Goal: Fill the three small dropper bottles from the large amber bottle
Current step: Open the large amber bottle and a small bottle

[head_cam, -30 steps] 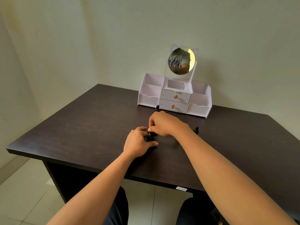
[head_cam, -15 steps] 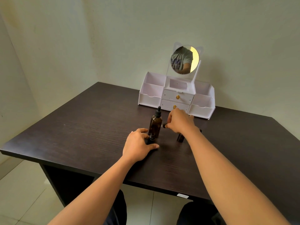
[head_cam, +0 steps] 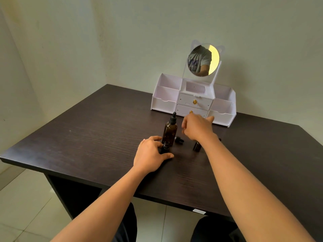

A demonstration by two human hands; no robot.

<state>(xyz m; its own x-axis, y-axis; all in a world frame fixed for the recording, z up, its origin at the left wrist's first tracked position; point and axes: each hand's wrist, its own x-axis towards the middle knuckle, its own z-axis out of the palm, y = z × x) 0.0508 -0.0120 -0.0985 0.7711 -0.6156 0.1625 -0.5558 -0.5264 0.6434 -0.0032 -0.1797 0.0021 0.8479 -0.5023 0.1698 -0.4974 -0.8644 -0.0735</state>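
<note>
The large amber bottle (head_cam: 169, 131) with a black dropper cap stands upright mid-table. Just in front of it my left hand (head_cam: 150, 154) grips a small dark dropper bottle (head_cam: 165, 147) with its neck uncovered. A black dropper cap (head_cam: 179, 140) lies on the table to the right of the large bottle. My right hand (head_cam: 197, 127) hovers above and right of that cap, fingers loosely apart, holding nothing. A second small bottle (head_cam: 197, 146) stands under my right forearm. A third small dark item (head_cam: 219, 139) peeks out behind the forearm, mostly hidden.
A white vanity organiser (head_cam: 192, 102) with two drawers, side bins and a round mirror (head_cam: 203, 60) stands at the back of the dark wood table (head_cam: 87, 137). Walls close off the back and left. The table's near edge runs beneath my forearms.
My right hand lifted the dropper cap off the small bottle, carried it right, and has let it go on the table beside the large bottle. My left hand stayed on the small bottle.
</note>
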